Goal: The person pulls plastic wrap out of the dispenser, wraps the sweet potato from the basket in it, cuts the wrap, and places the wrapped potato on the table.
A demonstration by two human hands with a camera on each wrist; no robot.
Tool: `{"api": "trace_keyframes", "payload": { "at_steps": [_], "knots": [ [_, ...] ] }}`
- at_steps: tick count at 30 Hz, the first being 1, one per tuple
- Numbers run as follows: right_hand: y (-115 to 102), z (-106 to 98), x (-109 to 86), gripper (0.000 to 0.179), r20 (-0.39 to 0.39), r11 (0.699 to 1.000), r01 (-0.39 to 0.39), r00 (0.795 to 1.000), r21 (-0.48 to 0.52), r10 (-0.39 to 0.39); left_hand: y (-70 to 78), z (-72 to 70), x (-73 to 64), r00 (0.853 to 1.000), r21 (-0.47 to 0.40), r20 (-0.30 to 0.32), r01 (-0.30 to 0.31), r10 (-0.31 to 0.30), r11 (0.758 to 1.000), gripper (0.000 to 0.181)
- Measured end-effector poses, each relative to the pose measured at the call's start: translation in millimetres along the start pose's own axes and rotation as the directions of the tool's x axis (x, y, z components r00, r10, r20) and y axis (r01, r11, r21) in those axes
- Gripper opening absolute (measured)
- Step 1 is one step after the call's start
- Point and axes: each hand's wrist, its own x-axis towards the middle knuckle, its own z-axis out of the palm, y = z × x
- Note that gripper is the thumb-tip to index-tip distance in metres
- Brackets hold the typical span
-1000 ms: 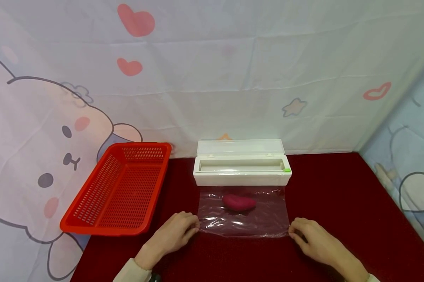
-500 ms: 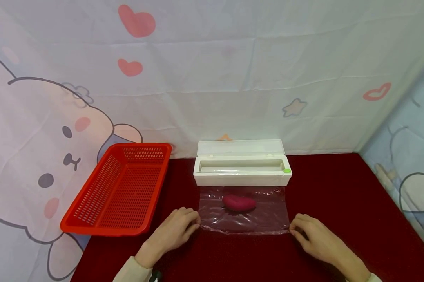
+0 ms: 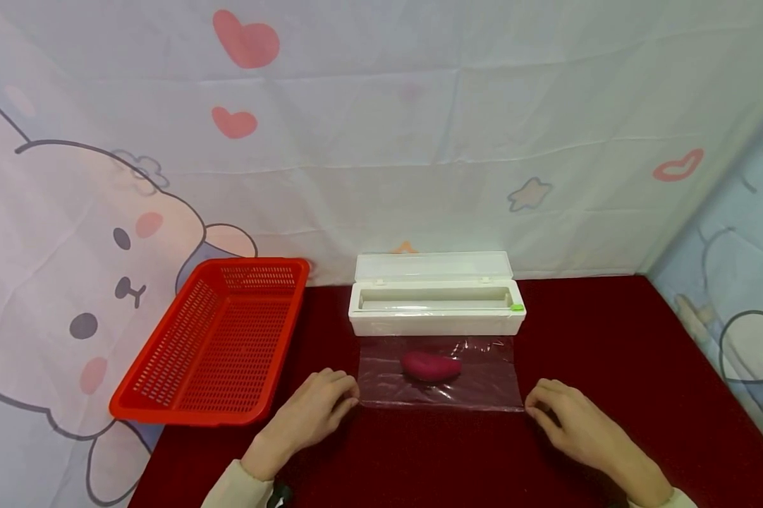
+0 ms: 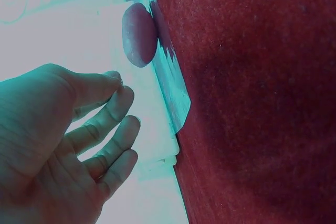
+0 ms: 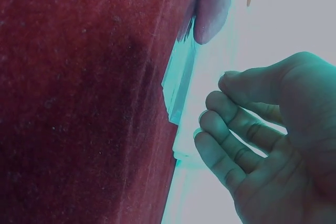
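Note:
A sheet of clear cling film (image 3: 381, 386) stretches forward from the white cling film dispenser (image 3: 435, 325), whose lid (image 3: 434, 265) stands raised. A purple sweet potato (image 3: 431, 367) lies on the middle of the film. At the film's near left corner my left hand (image 3: 318, 410) pinches the edge between thumb and fingertips. My right hand (image 3: 570, 419) pinches the opposite near corner, and the front edge runs straight between both hands. In the wrist views, the sweet potato (image 4: 139, 35) shows beyond the fingers; the film is hardly visible against the bright background.
A red plastic basket (image 3: 242, 353) stands at the left, beyond my left forearm. Dark red cloth (image 3: 438, 466) covers the table. A green slider (image 3: 517, 307) sits at the dispenser's right end. A printed curtain (image 3: 369, 127) hangs behind.
Both hands have moved slightly away from me, bringing the film's front edge closer to the dispenser. That edge has gone from wrinkled to straight. The sweet potato and dispenser have stayed put.

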Motion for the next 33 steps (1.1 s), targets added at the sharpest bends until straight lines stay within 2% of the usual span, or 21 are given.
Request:
{"api": "trace_keyframes", "payload": {
  "at_steps": [7, 14, 19, 27, 33],
  "knots": [
    [2.1, -1.8, 0.2, 0.021, 0.014, 0.999, -0.024, 1.000, -0.028, 0.024, -0.3, 0.3, 0.0, 1.000, 0.006, 0.008, 0.008, -0.008, 1.000, 0.012],
    [-1.6, 0.6, 5.9, 0.016, 0.024, 1.000, -0.001, 1.000, -0.005, 0.001, 9.3, -0.8, 12.4, 0.998, 0.025, -0.018, -0.054, 0.055, 0.998, 0.014],
    [-5.0, 5.9, 7.5, 0.018, 0.037, 1.000, 0.000, 0.999, -0.019, 0.001, 8.7, -0.3, 14.0, 0.997, 0.033, -0.029, -0.065, 0.066, 0.997, 0.015],
    [-2.3, 16.8, 5.1, 0.017, 0.139, 1.000, 0.008, 0.990, -0.029, -0.004, 6.5, 1.1, 11.3, 0.998, 0.027, -0.003, -0.057, 0.057, 0.998, 0.016],
    [-1.2, 22.5, 3.0, 0.013, 0.171, 1.000, -0.004, 0.985, -0.019, 0.007, 6.1, 4.1, 6.5, 0.999, 0.011, 0.015, -0.037, 0.037, 0.999, 0.015]
  ]
}}
